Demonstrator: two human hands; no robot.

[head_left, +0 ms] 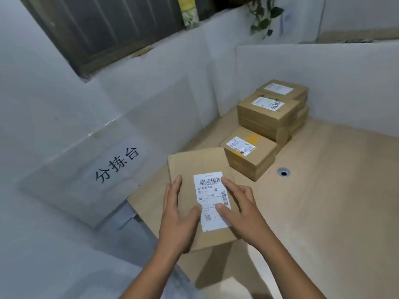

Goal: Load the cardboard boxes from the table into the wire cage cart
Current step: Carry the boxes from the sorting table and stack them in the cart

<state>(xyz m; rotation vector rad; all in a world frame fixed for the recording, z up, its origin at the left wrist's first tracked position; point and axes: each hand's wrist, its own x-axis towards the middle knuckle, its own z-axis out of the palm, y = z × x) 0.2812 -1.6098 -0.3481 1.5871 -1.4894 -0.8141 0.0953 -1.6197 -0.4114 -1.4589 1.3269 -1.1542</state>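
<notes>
- Both forearms reach forward from the near edge, wrists low, palms facing down.
- The left hand lies along the left side of a flat cardboard box, fingers straight and slightly spread, thumb on the shipping label.
- The right hand rests flat on the box's right side, fingers splayed, forefinger and thumb touching the label.
- The box sits at the near left of the wooden table; more labelled boxes are stacked beyond it.
</notes>
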